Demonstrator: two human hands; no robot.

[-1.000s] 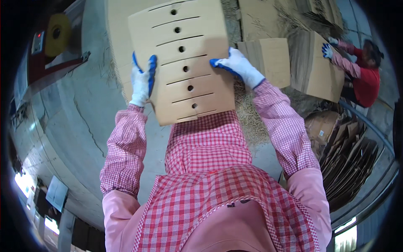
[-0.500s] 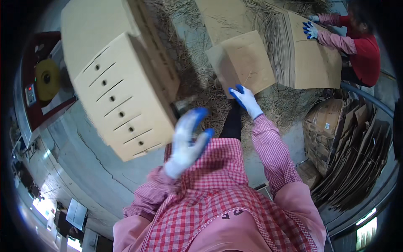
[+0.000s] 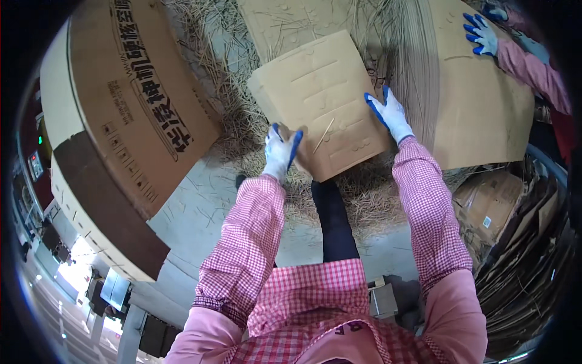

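Note:
A flat brown cardboard sheet [image 3: 321, 100] with slot cuts lies tilted over loose straw on the floor. My left hand [image 3: 280, 151], in a white glove with blue palm, grips its near corner. Its right edge is held by my right hand [image 3: 389, 114], gloved the same way. Both pink checked sleeves reach forward from the lower edge.
A tall stack of large printed cardboard boxes [image 3: 127, 115] stands at the left. Another person's gloved hand [image 3: 480, 33] rests on a big cardboard sheet [image 3: 479, 103] at the upper right. Flattened cardboard [image 3: 527, 255] is piled at the right. Straw [image 3: 357, 194] covers the concrete floor.
The slotted box I held up a second ago is now on the left stack. Both hands have come down and taken hold of a flat sheet lying on the straw.

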